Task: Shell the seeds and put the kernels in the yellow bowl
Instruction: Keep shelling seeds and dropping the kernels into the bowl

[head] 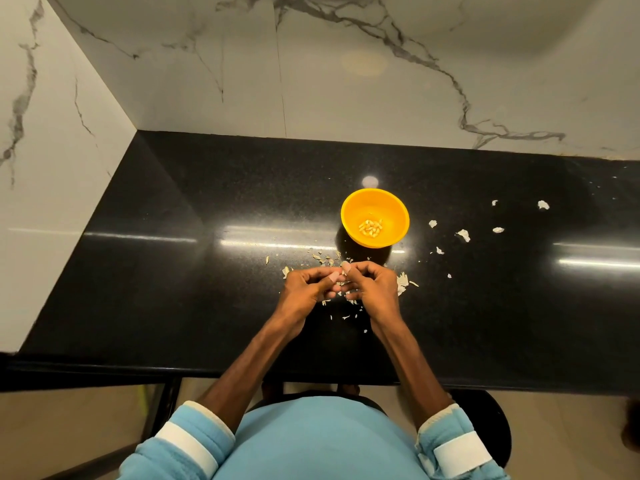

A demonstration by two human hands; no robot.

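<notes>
Left hand (308, 287) and right hand (373, 289), fingertips meeting, pinch what is presumably a seed, hidden between them. The yellow bowl (398, 216) stands on the surface (173, 271) at their far side, slightly right, nearer the right hand.

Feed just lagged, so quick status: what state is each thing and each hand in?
yellow bowl: upright, open.
kernels: small pile in the bowl's bottom.
shell bits: scattered on the counter.
left hand: fingers curled; held item unclear.
right hand: fingers curled, tips meeting the left's.

Upright yellow bowl (394, 207) holds a small heap of pale kernels (371, 227).
</notes>
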